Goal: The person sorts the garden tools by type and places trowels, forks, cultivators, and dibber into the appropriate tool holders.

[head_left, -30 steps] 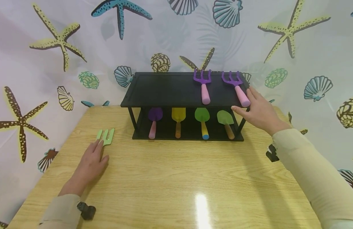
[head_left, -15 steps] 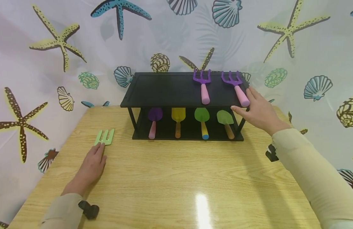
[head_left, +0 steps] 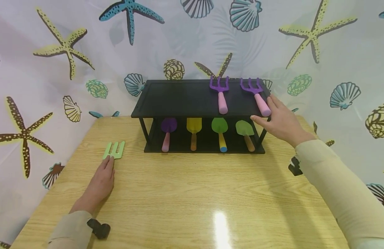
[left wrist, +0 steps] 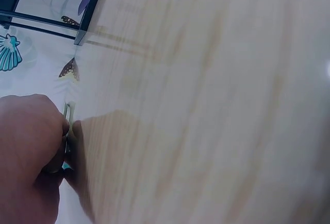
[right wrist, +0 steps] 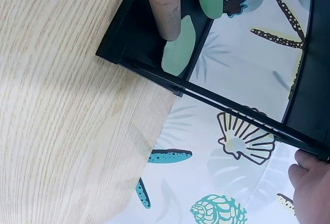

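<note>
In the head view, my left hand [head_left: 99,181] holds a light green toy hand fork [head_left: 114,150] low at the left of the table. Its tines point away from me and its handle is hidden under the hand. The left wrist view shows the curled fingers [left wrist: 31,147] with a thin green edge between them. My right hand [head_left: 283,121] rests against the right front corner of a black two-tier rack [head_left: 176,98], thumb at the front edge, fingers along the side. Right beside it lies a purple hand fork with a pink handle [head_left: 261,104].
A second purple fork [head_left: 222,100] lies on the top tier. On the lower tier are several toy trowels: purple [head_left: 166,140], yellow [head_left: 194,128], green [head_left: 220,126] and pale green [head_left: 245,128]. A shell-patterned cloth [head_left: 192,38] hangs behind the wooden table [head_left: 185,193].
My left hand has slid slightly back along the green fork and turned onto its side, so more of the fork's head shows. The right hand and rack have stayed in place.
</note>
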`<state>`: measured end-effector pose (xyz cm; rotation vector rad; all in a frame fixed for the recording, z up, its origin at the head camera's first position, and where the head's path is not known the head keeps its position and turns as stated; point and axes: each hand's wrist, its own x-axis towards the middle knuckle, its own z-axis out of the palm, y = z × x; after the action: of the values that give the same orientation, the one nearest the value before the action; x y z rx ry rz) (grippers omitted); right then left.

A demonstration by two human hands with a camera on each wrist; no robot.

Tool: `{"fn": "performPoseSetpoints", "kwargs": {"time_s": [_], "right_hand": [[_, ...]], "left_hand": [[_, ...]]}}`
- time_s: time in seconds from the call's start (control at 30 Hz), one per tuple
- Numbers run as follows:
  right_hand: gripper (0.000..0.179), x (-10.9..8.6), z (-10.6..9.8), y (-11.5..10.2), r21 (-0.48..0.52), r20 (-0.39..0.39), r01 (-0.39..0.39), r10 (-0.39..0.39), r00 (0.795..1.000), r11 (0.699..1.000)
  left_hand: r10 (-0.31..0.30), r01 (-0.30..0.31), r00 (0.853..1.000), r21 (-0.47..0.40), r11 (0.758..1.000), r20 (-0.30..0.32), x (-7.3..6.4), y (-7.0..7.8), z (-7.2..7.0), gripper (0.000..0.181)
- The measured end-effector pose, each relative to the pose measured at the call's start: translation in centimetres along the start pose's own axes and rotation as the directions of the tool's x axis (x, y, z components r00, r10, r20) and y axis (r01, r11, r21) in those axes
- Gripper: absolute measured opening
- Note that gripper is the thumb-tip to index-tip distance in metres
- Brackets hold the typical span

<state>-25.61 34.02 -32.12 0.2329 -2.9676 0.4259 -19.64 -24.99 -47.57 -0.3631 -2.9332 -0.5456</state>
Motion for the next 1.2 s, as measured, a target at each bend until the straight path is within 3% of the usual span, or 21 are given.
{"fn": "performPoseSetpoints", "kwargs": {"time_s": [0.37,0.63,0.87,1.0,1.2], "right_hand": [[0.108,0.0,-0.1,-0.1,-0.004,-0.002,-0.002,0.002,1.0,1.0],[0.108,0.0,0.0,0.0,-0.009,0.001,-0.004,0.004,1.0,1.0],[0.108,0.0,0.0,0.1,-0.011,-0.001,-0.004,0.004,1.0,1.0],[0.108,0.0,0.0,0.1,-0.011,-0.002,-0.006,0.006,1.0,1.0],[0.108,0.0,0.1,0.1,-0.004,-0.004,-0.002,0.002,1.0,1.0]], "left_hand": [[0.056,-0.053,0.991,0.025,0.998,-0.123,0.2,0.3,0.0,0.042],[-0.008,0.007,0.999,-0.015,1.0,-0.054,0.6,1.0,-0.8,0.042],[0.002,-0.005,0.998,-0.051,0.999,-0.063,0.8,1.3,-1.1,0.044],[-0.008,0.006,0.999,-0.067,0.998,-0.035,1.1,1.6,-1.4,0.045],[0.008,-0.01,0.999,-0.049,0.999,-0.034,1.6,2.1,-2.0,0.045]]}}
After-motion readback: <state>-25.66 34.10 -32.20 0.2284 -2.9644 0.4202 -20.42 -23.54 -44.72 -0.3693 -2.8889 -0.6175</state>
